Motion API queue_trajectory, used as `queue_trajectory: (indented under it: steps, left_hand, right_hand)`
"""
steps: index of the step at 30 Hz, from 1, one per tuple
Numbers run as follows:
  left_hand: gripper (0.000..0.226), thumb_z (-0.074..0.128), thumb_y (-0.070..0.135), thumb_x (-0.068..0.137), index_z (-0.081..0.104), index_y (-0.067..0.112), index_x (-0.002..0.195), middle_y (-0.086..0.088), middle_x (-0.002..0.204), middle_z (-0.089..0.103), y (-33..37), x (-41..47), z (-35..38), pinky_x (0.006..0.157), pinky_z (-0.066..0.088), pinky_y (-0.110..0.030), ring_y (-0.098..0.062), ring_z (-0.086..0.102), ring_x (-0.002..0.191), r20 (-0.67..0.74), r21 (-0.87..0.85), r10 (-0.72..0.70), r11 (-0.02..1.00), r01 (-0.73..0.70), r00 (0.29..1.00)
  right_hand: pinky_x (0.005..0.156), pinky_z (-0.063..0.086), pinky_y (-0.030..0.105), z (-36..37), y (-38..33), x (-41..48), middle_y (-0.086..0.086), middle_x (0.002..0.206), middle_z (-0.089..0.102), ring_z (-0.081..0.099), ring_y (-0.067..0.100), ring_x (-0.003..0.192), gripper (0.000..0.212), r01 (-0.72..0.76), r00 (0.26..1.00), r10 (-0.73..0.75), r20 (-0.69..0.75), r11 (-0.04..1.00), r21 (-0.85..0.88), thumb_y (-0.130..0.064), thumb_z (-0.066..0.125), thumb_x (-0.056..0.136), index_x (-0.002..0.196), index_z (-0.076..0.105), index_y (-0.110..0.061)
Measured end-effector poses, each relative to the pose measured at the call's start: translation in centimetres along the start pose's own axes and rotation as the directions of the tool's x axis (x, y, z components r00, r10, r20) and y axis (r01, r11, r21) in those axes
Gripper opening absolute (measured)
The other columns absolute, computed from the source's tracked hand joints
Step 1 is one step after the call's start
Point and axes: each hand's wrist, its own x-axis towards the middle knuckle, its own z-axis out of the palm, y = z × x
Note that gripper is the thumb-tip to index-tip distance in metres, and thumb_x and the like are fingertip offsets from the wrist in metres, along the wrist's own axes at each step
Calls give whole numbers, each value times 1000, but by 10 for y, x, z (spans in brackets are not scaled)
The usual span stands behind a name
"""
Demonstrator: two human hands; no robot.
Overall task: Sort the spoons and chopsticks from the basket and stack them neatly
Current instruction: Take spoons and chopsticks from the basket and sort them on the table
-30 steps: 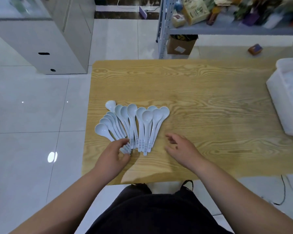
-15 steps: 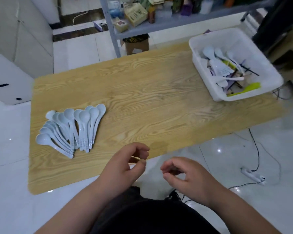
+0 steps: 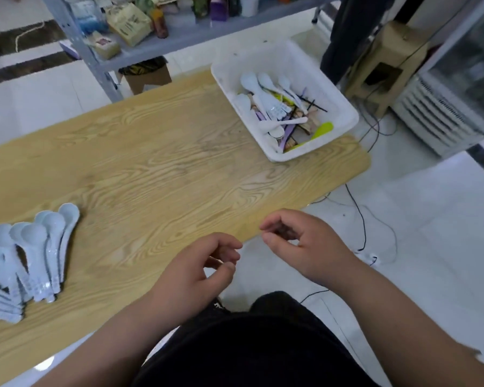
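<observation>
Both hands have released the sorted spoons [image 3: 31, 255], which lie fanned on the table [image 3: 165, 163] well left of the basket [image 3: 291, 156]. The left hand [image 3: 196, 270] and right hand [image 3: 305, 247] now hover nearer the basket, fingers loosely curled and holding nothing, so another pick likely follows. Inside the basket, remaining spoons [image 3: 263, 93] and dark chopsticks [image 3: 313, 103] lie tangled with green and purple utensils, which may hinder single picks.

The left hand [image 3: 196, 272] and right hand [image 3: 310, 247] hover at the near edge of the counter [image 3: 165, 169], fingers loosely curled, holding nothing. Pale blue spoons [image 3: 34, 258] lie fanned at the left; a white basket [image 3: 344, 107] of mixed utensils sits far right.
</observation>
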Motion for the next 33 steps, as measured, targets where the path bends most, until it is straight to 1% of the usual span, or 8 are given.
queue_trajectory:
  steps: [4, 8, 13, 18, 22, 25, 29, 33]
  left_hand:
    - [28, 59, 24, 85, 63, 40, 108, 17, 99, 68, 25, 58, 12, 84, 51, -19, -10, 66, 99, 16, 30, 69, 997, -70, 997]
    - [30, 58, 20, 86, 62, 39, 108, 18, 98, 68, 54, 110, 25, 82, 51, -18, -10, 67, 98, -25, 39, 89, 995, -88, 996]
    - [32, 64, 8, 90, 63, 35, 108, 16, 98, 70, 72, 150, 57, 83, 51, -18, -11, 69, 95, -114, 77, 36, 997, -27, 993]
    - [25, 61, 23, 84, 64, 37, 106, 11, 97, 71, 81, 169, 109, 84, 52, -24, -15, 69, 94, -295, -65, -85, 996, 69, 952]
    - [30, 56, 39, 79, 62, 44, 108, 12, 98, 70, 77, 178, 135, 88, 54, -33, -19, 69, 95, -320, -132, -144, 985, 107, 936]
    - [30, 57, 37, 80, 62, 43, 109, 11, 97, 70, 72, 181, 137, 87, 55, -33, -20, 69, 95, -353, -175, -187, 976, 131, 917]
    - [31, 58, 22, 83, 62, 43, 106, 9, 98, 69, 65, 202, 119, 86, 54, -31, -17, 68, 94, -379, -215, -227, 965, 153, 897]
    - [29, 61, 15, 89, 63, 40, 105, 12, 97, 69, 71, 245, 90, 80, 51, -19, -13, 68, 92, -378, -217, -181, 971, 104, 908]
  right_hand:
    - [83, 51, 15, -21, 25, -3, -18, 95, 69, 67, 4, 94, 16, -56, 998, 56, 8, 998, 12, -19, 69, 93, 97, 70, -34]
    - [77, 47, 11, -54, 49, 7, -17, 92, 69, 66, 3, 88, 16, -85, 996, 82, 33, 994, 74, -17, 69, 92, 96, 71, -32]
    - [84, 53, 19, -121, 76, 48, -18, 97, 70, 66, 3, 94, 14, -23, 983, 21, 185, 1000, 13, -22, 69, 92, 99, 71, -34]
    - [80, 50, 13, -180, 84, 105, -16, 91, 70, 66, 1, 89, 18, 137, 954, -117, 278, 989, -55, -16, 70, 91, 95, 70, -33]
    - [78, 50, 13, -201, 85, 147, -15, 88, 68, 65, 2, 88, 18, 214, 930, -176, 323, 973, -84, -17, 69, 91, 92, 66, -35]
    - [79, 52, 16, -204, 84, 168, -11, 90, 68, 65, 5, 90, 12, 227, 911, -183, 370, 971, -77, -17, 68, 92, 97, 69, -27]
    - [77, 49, 12, -202, 83, 195, -13, 91, 68, 64, 1, 88, 12, 190, 904, -123, 408, 973, -127, -18, 69, 92, 98, 70, -29]
    - [75, 49, 12, -201, 82, 216, -13, 90, 68, 64, -1, 85, 10, 112, 919, -44, 393, 982, -152, -20, 68, 94, 99, 70, -28]
